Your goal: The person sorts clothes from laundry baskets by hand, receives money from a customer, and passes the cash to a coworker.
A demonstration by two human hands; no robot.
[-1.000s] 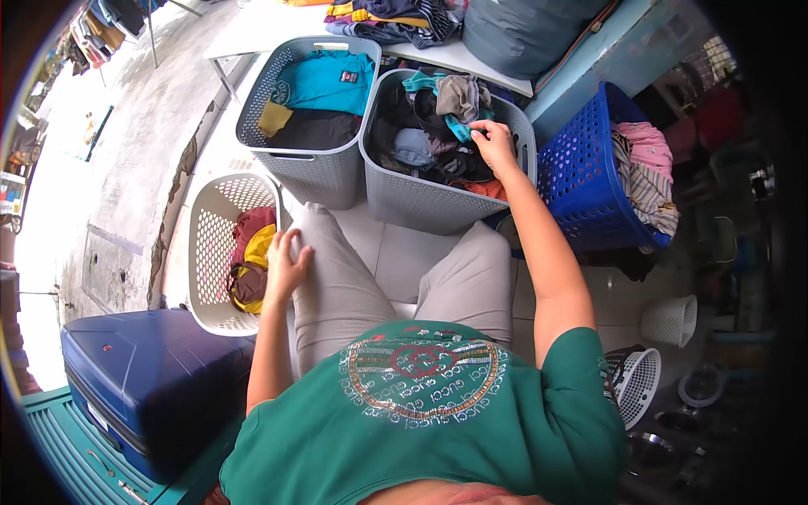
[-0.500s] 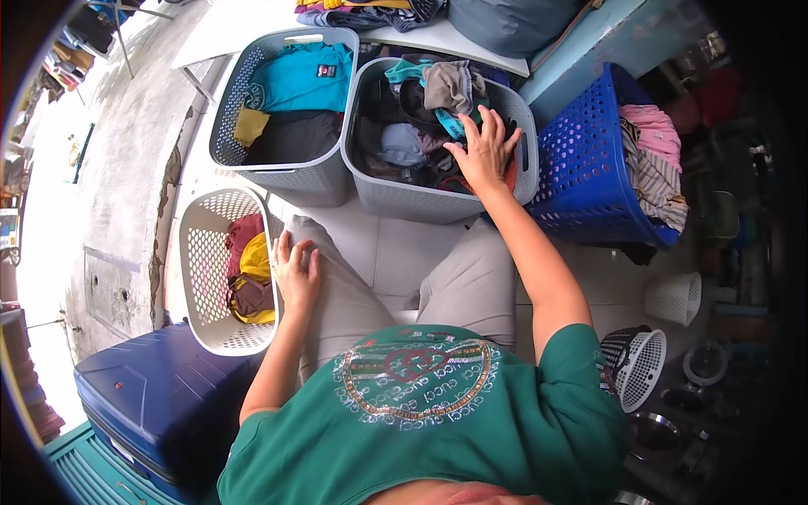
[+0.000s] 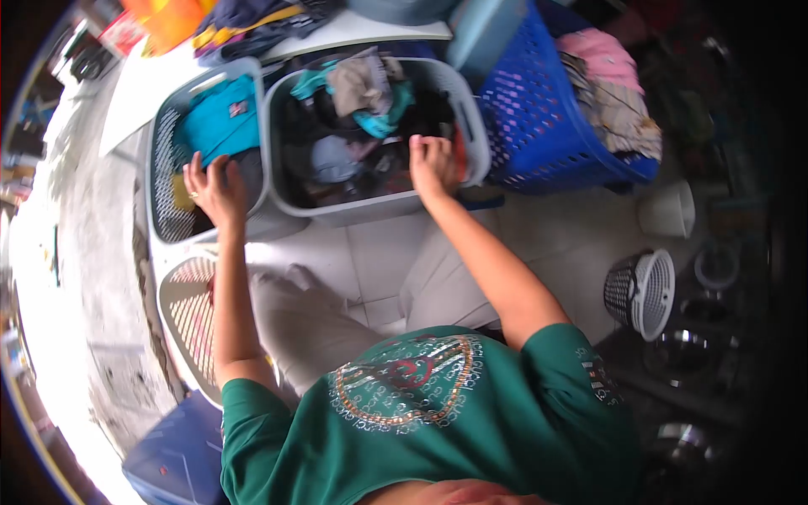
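Grey plastic forms the right one of two rounded baskets (image 3: 337, 212), filled with dark garments (image 3: 295, 158), a crumpled taupe cloth (image 3: 355, 88) and a pale blue cloth (image 3: 335, 160). The right hand (image 3: 435, 168) is over its right end, fingers curled beside an orange-red cloth (image 3: 460, 156); I cannot tell whether they grip anything. The left hand (image 3: 216, 192), fingers spread and visibly holding nothing, is over the left, perforated grey plastic basket (image 3: 168, 220), near a folded turquoise shirt (image 3: 220, 118). A bright blue perforated plastic basket (image 3: 539, 109) stands at the right, a white counter (image 3: 370, 27) behind.
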